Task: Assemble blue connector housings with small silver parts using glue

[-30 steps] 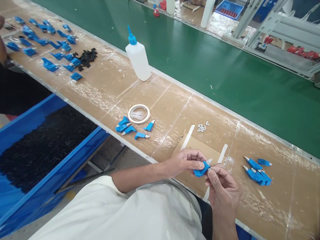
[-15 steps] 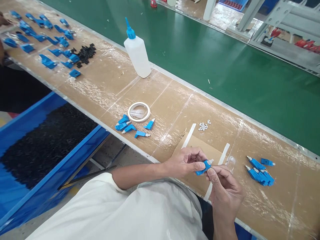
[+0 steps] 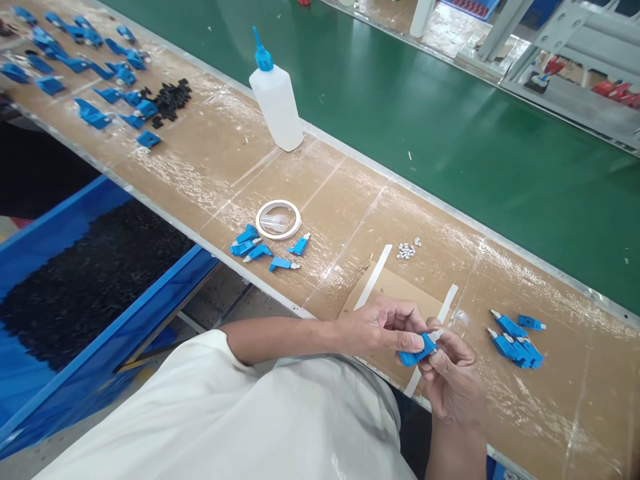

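Note:
A small blue plastic part (image 3: 417,355) with a pale tip is held above the cardboard sheet, near the table's front edge. My left hand (image 3: 383,327) is closed round it, the thumb pressing on its top. At its right end, my right hand (image 3: 454,377) grips it between thumb and curled fingers, which partly hide that end. To the right lies a cluster of similar blue parts (image 3: 517,347) with pale tips. Beyond the cardboard sheet (image 3: 400,288) is a little group of small whitish pieces (image 3: 405,251).
A roll of tape (image 3: 257,223) lies beside several blue parts (image 3: 257,251). A white bottle (image 3: 279,107) with a blue nozzle stands near the green belt (image 3: 370,93). At the far left are more blue parts (image 3: 93,113), black pieces (image 3: 173,100) and a blue bin (image 3: 60,207) of black pieces.
Both hands have shifted slightly right and down with the blue plastic part, which has turned a little. My right hand's fingers have curled further behind it. The view has also shifted slightly.

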{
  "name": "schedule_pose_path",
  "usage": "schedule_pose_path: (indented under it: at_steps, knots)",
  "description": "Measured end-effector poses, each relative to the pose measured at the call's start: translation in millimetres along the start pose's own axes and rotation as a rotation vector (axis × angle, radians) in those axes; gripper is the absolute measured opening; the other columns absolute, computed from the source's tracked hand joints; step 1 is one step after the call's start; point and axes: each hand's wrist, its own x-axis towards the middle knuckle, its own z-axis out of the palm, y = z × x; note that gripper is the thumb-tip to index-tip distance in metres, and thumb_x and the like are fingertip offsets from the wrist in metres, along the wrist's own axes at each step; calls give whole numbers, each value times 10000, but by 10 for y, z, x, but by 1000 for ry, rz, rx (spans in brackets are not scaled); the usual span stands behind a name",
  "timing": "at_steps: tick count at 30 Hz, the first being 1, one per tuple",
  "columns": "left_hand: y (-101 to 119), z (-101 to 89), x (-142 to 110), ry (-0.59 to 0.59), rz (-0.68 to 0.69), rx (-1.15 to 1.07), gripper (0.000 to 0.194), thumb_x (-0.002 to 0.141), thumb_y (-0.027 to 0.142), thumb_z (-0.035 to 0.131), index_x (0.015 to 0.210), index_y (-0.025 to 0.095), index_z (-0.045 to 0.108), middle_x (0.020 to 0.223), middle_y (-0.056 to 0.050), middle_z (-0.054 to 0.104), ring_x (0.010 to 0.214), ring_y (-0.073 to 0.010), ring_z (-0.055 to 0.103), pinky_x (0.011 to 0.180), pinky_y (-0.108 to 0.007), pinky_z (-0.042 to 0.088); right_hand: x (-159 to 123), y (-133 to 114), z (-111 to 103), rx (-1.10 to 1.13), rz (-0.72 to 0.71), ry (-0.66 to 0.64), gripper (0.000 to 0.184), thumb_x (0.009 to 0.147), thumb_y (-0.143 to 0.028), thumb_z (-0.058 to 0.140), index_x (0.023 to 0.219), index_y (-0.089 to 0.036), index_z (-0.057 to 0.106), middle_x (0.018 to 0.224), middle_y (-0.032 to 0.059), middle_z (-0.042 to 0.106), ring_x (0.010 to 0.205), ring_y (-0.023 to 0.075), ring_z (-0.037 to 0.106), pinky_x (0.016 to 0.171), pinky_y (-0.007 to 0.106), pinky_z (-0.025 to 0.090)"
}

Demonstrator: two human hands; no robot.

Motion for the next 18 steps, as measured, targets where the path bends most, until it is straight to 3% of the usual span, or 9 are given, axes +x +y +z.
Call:
schedule_pose_path:
  at_steps: [5,11,15,18]
  knots:
    - [94,108,-14,-18,5,9,555,731,644,794,845,146,576,758,-16,636,662,-98,595,623,-233,484,-61,-58,19,20,-30,-20,269,637,-399,938,838,-258,829,730,-2,589,414,45,462,288,151,348]
    - [141,167,35,18,14,-1,547,718,629,809,827,142,584,723,-6,638,631,-93,597,609,-235,495,-46,-93,28,41,-43,-24,260,672,-407,919,868,-264,823,767,7,586,476,53,465,335,155,401]
    - [152,218,59,72,17,-35,535,713,605,824,820,143,577,704,-8,655,619,-90,605,608,-232,494,-2,-64,-39,57,-25,-41,410,637,-517,921,967,-295,822,823,30,664,498,69,470,333,158,378]
    - [175,241,72,84,-6,-43,553,680,609,843,816,141,583,718,-21,669,627,-95,610,595,-228,479,-12,-79,-132,17,-42,-25,533,605,-577,915,1045,-294,813,841,58,698,571,115,541,380,181,427]
